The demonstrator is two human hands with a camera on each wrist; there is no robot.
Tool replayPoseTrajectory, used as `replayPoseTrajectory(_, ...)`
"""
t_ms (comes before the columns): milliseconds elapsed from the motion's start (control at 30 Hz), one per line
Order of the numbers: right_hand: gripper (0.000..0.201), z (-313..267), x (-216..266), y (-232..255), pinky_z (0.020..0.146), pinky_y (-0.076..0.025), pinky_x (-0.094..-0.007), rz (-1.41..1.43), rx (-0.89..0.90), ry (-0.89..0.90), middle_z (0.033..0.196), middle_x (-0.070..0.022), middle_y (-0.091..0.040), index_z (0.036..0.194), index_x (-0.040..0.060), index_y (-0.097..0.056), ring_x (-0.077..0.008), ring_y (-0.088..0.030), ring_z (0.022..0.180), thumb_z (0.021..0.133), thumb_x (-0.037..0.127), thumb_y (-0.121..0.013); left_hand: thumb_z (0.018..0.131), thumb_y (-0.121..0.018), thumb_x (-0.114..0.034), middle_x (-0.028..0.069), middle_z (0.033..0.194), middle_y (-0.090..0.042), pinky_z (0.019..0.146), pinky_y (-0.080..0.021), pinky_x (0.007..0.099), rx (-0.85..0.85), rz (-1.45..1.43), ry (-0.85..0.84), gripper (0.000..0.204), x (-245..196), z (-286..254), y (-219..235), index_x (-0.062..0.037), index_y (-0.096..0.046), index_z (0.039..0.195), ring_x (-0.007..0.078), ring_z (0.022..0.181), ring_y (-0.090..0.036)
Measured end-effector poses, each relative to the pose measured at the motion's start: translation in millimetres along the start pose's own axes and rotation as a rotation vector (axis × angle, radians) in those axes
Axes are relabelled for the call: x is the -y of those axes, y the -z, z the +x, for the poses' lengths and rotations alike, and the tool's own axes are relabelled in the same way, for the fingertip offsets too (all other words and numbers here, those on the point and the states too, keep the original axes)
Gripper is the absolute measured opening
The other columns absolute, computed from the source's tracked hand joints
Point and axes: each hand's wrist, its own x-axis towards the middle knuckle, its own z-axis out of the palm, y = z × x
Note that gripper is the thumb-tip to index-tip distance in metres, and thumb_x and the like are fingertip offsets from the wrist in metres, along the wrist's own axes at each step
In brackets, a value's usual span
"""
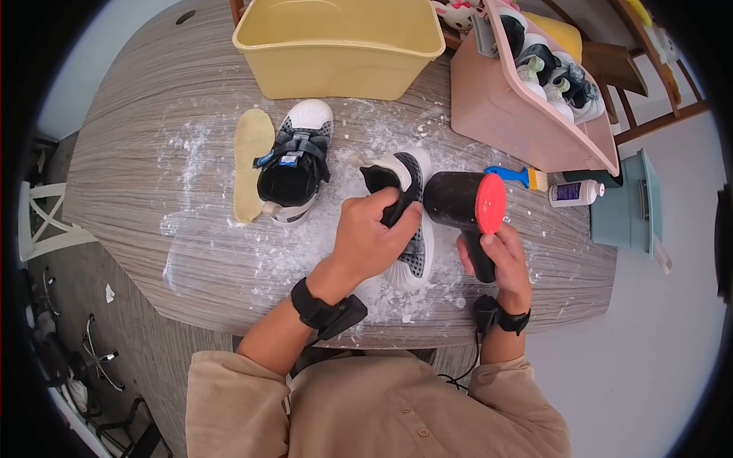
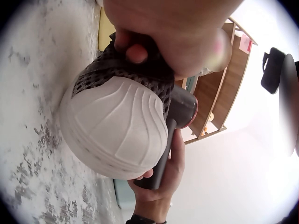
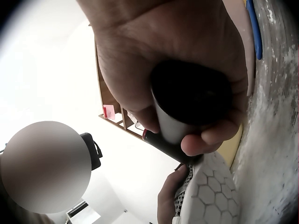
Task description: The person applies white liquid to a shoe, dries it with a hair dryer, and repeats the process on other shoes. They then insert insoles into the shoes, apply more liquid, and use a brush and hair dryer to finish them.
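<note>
My left hand point(image 1: 370, 240) grips a black-and-white mesh sneaker point(image 1: 413, 252) by its upper near the opening. That sneaker is tilted onto its side, toe toward me, its hexagon-patterned sole point(image 3: 215, 193) facing right. In my right hand point(image 1: 507, 263) is the dark handle of a black hair dryer point(image 1: 454, 198) with a red round end. Its barrel lies close beside the sneaker's sole, nozzle end toward the shoe. The white ribbed toe cap point(image 2: 121, 126) fills the left wrist view. A matching sneaker point(image 1: 311, 114) stands upright to the left, beside a cream insole point(image 1: 248, 195).
White powder point(image 1: 191, 149) is scattered over the wood-grain table. At the back stand a yellow bin point(image 1: 336, 69) and a pink bin point(image 1: 489, 107) holding several shoes. To the right lie a blue-handled brush point(image 1: 508, 175), a white bottle point(image 1: 569, 193) and a teal bin point(image 1: 618, 210).
</note>
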Motion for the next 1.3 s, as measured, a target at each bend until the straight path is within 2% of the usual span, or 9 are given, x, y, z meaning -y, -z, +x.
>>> replayPoseTrajectory(167, 0.035, 0, 0, -4, 0.051, -0.042, -0.0247, -0.01, -0.026, 0.014, 0.076, -0.0076, -0.058, 0.104, -0.0036, -0.054, -0.0112, -0.052, 0.056, 0.095, 0.03, -0.05, 0.079, -0.067, -0.011, 0.0138, 0.05, -0.049, 0.042, -0.037, 0.0317, 0.012, 0.022, -0.002, 0.025, -1, 0, 1, 0.0004, -0.051, 0.063, 0.0224, 0.04, -0.05)
replayPoseTrajectory(267, 0.035, 0, -1, -6, 0.051, -0.042, -0.0251, 0.003, -0.049, 0.022, 0.076, -0.0076, -0.058, 0.104, -0.0035, -0.054, -0.0115, -0.052, 0.056, 0.095, 0.03, -0.05, 0.079, -0.067, -0.01, 0.0033, 0.047, -0.048, 0.041, -0.034, 0.0266, 0.001, 0.025, -0.05, 0.027, 1, -1, -1, 0.0004, -0.05, 0.062, 0.0042, 0.045, -0.042)
replayPoseTrajectory(367, 0.034, 1, -3, -8, 0.051, -0.043, -0.0255, 0.009, -0.062, 0.039, 0.076, -0.0077, -0.058, 0.103, -0.0035, -0.054, -0.0117, -0.052, 0.056, 0.095, 0.03, -0.05, 0.079, -0.067, -0.01, 0.0036, 0.048, -0.048, 0.042, -0.034, 0.0267, -0.01, -0.004, -0.059, 0.025, 2, -2, -3, 0.0002, -0.05, 0.063, 0.0046, 0.045, -0.043)
replayPoseTrajectory(467, 0.035, 1, -2, -9, 0.051, -0.043, -0.0256, 0.023, -0.074, 0.027, 0.076, -0.0079, -0.058, 0.103, -0.0037, -0.054, -0.0117, -0.052, 0.056, 0.095, 0.03, -0.051, 0.079, -0.066, -0.01, 0.0142, 0.052, -0.051, 0.043, -0.04, 0.0338, 0.034, 0.018, -0.011, 0.021, -1, -1, 0, 0.0001, -0.051, 0.068, 0.0272, 0.043, -0.054)
replayPoseTrajectory(767, 0.036, -1, 3, 1, 0.051, -0.043, -0.025, -0.001, -0.008, -0.009, 0.076, -0.0081, -0.058, 0.105, -0.0043, -0.054, -0.0114, -0.052, 0.056, 0.093, 0.03, -0.053, 0.079, -0.066, -0.012, 0.0152, 0.057, -0.055, 0.047, -0.043, 0.0329, 0.048, 0.008, 0.023, 0.02, 0, 0, 1, 0.0032, -0.054, 0.082, 0.0276, 0.049, -0.058)
replayPoseTrajectory(967, 0.033, -2, 3, 4, 0.052, -0.043, -0.025, -0.018, 0.01, -0.002, 0.076, -0.0076, -0.058, 0.102, -0.004, -0.055, -0.0115, -0.052, 0.056, 0.092, 0.028, -0.054, 0.079, -0.066, -0.012, 0.0154, 0.057, -0.055, 0.047, -0.042, 0.0329, 0.02, -0.016, 0.021, 0.019, 0, 1, -1, 0.0031, -0.054, 0.081, 0.0269, 0.048, -0.058)
replayPoseTrajectory(1267, 0.031, -2, 3, 3, 0.052, -0.043, -0.0252, -0.037, 0.002, 0.029, 0.077, -0.0077, -0.058, 0.1, -0.0038, -0.056, -0.0115, -0.053, 0.057, 0.092, 0.026, -0.054, 0.08, -0.065, -0.011, 0.0149, 0.054, -0.052, 0.044, -0.039, 0.0327, 0.06, 0.005, -0.006, 0.019, -4, 0, 2, 0.0005, -0.053, 0.072, 0.0264, 0.044, -0.053)
replayPoseTrajectory(1300, 0.032, -2, 2, 3, 0.052, -0.043, -0.0253, -0.046, -0.002, 0.036, 0.077, -0.0078, -0.058, 0.101, -0.0038, -0.055, -0.0114, -0.053, 0.057, 0.092, 0.027, -0.054, 0.08, -0.066, -0.011, 0.0118, 0.053, -0.05, 0.044, -0.038, 0.0308, 0.049, 0.005, -0.019, 0.02, -3, 0, 1, 0.0005, -0.053, 0.07, 0.0196, 0.045, -0.049)
